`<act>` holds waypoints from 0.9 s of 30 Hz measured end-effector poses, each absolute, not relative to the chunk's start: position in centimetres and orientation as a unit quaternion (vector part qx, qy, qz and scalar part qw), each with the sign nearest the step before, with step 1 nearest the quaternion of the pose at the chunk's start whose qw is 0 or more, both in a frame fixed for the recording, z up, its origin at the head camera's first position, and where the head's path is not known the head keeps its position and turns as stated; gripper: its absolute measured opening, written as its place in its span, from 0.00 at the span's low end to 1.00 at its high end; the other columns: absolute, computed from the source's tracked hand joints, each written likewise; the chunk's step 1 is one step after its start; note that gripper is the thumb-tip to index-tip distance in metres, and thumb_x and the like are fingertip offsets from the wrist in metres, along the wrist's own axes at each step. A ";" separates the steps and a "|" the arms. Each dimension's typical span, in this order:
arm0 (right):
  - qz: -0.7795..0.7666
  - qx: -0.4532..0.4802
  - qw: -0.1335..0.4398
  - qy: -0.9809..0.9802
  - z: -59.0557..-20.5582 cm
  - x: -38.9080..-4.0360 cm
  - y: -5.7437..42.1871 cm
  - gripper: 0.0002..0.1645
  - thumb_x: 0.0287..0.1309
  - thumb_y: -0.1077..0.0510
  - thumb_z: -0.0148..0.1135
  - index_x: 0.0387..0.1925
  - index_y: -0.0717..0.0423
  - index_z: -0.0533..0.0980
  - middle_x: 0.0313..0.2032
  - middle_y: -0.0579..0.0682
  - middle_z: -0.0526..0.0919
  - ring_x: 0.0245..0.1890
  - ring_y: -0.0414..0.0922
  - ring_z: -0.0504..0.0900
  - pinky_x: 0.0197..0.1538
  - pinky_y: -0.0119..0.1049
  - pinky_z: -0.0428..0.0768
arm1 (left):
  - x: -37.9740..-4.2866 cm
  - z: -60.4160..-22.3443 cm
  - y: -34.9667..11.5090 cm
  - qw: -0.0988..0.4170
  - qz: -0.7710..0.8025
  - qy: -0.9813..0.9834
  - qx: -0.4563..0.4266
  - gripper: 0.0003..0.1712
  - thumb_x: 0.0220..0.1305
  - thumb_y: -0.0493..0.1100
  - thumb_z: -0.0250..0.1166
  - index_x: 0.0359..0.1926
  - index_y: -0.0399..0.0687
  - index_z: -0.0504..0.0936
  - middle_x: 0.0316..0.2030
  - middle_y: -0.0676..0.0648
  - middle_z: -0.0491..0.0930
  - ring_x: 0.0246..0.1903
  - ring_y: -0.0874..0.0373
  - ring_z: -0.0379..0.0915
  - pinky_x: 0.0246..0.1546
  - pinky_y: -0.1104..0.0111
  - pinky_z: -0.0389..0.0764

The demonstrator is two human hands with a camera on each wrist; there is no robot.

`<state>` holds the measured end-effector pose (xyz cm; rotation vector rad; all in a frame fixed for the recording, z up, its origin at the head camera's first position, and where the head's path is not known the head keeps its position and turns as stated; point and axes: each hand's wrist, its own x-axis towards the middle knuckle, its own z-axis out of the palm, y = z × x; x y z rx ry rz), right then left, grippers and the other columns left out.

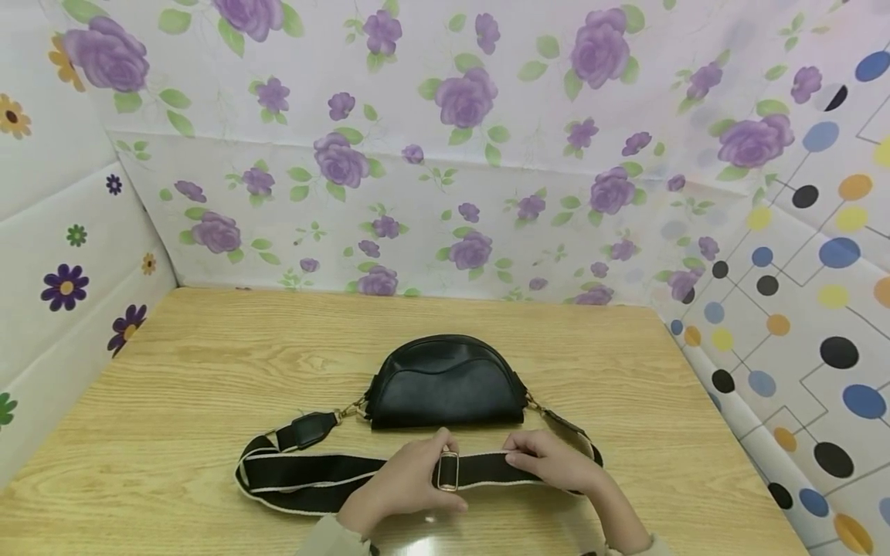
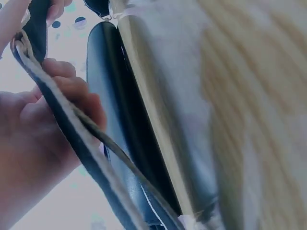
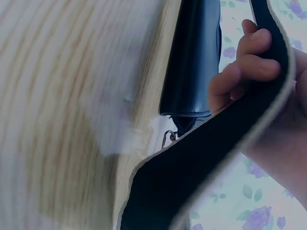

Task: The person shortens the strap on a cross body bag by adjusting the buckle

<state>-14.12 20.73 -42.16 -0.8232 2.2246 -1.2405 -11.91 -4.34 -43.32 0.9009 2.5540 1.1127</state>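
Shoulder strap, black webbing with pale edges, runs across the near part of the wood-grain table, at 6 o'clock from the half-moon handbag; I take 12 as straight away from me. My left hand holds the webbing just beside the gold-coloured slider buckle, which sits at about 3 o'clock from my palm. My right hand, at 3 o'clock from the left, grips the same strap, thumb on one face; the right wrist view shows my fingers curled over it. Between my hands the webbing stretches nearly straight.

At 9 o'clock from my left hand, the strap doubles back in loose loops. One end meets a black strap tab and a gold-coloured swivel clasp at the handbag's 8 o'clock; another tab lies toward its 4 o'clock. The handbag itself is black and smooth, with a wavy flap edge. Purple-flowered cloth hangs at 12 o'clock, daisy-printed cloth at 10, dotted cloth at 2.
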 end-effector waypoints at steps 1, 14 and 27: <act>-0.455 -0.301 0.231 0.805 -42.2 -14.2 20.8 0.09 0.63 0.59 0.50 0.33 0.58 0.75 0.21 0.41 0.70 0.20 0.34 0.64 0.25 0.27 0.66 | -11.9 -43.4 -4.4 0.103 0.381 0.867 0.304 0.33 0.40 0.56 0.72 0.43 0.48 0.68 0.20 0.57 0.65 0.21 0.65 0.61 0.24 0.73 0.66; -0.505 -0.281 0.228 0.784 -42.6 -14.6 21.2 0.10 0.62 0.61 0.50 0.39 0.61 0.76 0.26 0.44 0.75 0.25 0.36 0.68 0.30 0.30 0.71 | -12.0 -43.6 -4.9 0.114 0.518 0.804 0.268 0.29 0.43 0.50 0.73 0.46 0.46 0.74 0.34 0.57 0.75 0.33 0.64 0.71 0.37 0.69 0.71; -0.521 -0.285 0.174 0.785 -43.0 -14.8 20.6 0.10 0.61 0.64 0.51 0.38 0.64 0.77 0.34 0.50 0.80 0.34 0.37 0.75 0.37 0.32 0.75 | -12.1 -43.2 -5.1 0.104 0.584 0.757 0.275 0.27 0.45 0.44 0.72 0.47 0.44 0.74 0.35 0.54 0.76 0.33 0.62 0.72 0.37 0.69 0.72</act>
